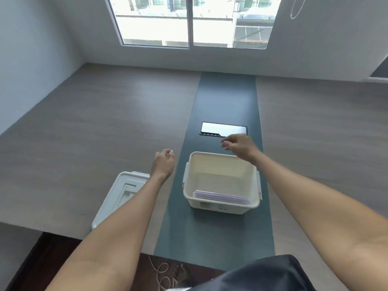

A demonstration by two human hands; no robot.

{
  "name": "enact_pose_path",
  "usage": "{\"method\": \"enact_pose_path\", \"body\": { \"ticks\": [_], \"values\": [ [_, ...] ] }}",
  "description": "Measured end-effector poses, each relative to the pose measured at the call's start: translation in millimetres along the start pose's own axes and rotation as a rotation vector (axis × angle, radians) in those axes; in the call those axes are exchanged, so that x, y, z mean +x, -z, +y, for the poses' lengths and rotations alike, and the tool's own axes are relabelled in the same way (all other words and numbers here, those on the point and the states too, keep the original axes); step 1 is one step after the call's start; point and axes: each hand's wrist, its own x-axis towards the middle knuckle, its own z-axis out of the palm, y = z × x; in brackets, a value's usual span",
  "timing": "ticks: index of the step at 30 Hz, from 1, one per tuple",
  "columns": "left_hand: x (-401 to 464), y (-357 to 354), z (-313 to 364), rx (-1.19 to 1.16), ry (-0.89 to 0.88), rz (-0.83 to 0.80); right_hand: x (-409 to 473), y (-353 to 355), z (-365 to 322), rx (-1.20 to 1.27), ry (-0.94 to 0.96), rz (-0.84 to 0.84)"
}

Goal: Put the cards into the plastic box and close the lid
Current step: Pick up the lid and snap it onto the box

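Observation:
A white plastic box (222, 207) stands uncovered on the dark centre strip of the table. A stack of pale lilac cards (220, 197) lies inside it against the near wall. Its white lid (117, 198) rests flat on the table to the left, partly hidden by my left forearm. My left hand (164, 162) hovers left of the box with fingers loosely curled and nothing in them. My right hand (238, 144) hangs above the box's far rim, fingers bent downward and holding nothing.
A metal cable hatch (223, 129) is set in the dark strip (226, 97) just beyond the box. The wooden table (84, 127) reaches the wall under a window (190, 22). The near table edge runs below the lid.

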Motion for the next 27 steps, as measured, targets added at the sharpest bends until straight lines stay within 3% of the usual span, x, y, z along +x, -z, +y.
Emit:
{"method": "enact_pose_path", "body": {
  "ticks": [7, 11, 18, 27],
  "values": [
    [-13.6, 78.3, -34.8, 0.271, -0.026, 0.227, 19.3, -54.0, -45.5, -0.318, 0.218, 0.001],
    [-33.2, 113.7, -68.1, 0.386, -0.008, 0.318, 28.2, -93.4, -67.1, -0.566, 0.441, -0.109],
    [-68.1, 154.7, -139.7, 0.552, 0.133, 0.376, 42.5, -164.9, -94.5, -0.874, 0.650, -0.264],
    [-112.8, 163.5, -209.4, 0.495, 0.338, 0.375, 45.9, -256.0, -101.6, -0.990, 0.636, -0.547]
  ]
}}
